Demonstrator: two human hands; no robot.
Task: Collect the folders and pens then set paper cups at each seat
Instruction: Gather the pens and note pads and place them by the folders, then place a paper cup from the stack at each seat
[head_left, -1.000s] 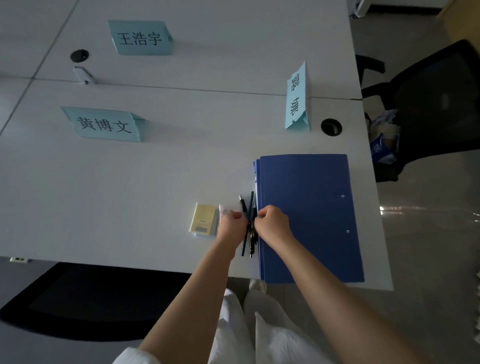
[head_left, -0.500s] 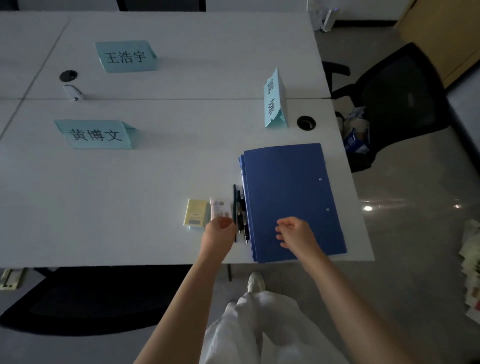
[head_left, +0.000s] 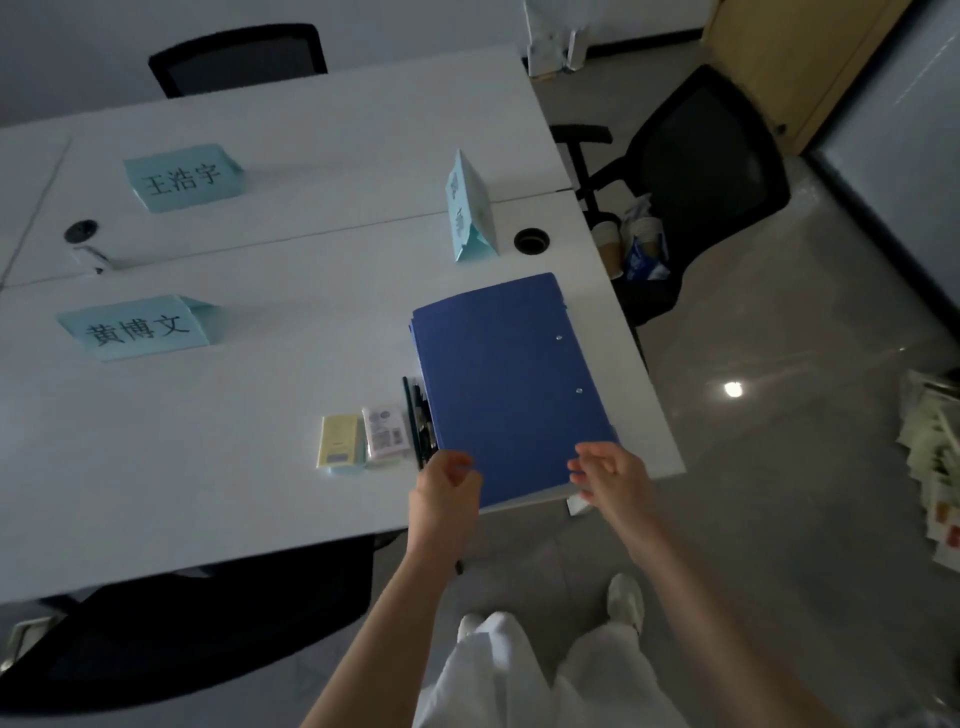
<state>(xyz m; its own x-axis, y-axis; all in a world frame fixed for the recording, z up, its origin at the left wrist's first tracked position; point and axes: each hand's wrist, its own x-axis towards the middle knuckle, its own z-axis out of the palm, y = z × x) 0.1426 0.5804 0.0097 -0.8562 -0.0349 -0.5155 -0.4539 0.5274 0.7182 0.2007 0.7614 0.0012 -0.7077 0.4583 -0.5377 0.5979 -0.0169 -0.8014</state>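
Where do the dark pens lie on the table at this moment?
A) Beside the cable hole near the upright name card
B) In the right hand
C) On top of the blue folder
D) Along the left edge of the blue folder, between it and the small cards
D: the pens lie along the left edge of the blue folder, with the pink card and the yellow notepad further left.

Both forearms bare, extended forward from lower frame. Left hand (head_left: 448, 483) loosely curled, fingers bent inward, grip on anything not discernible. Right hand (head_left: 613, 475) palm turned inward, fingers relaxed and slightly spread. Hands apart, at similar height.
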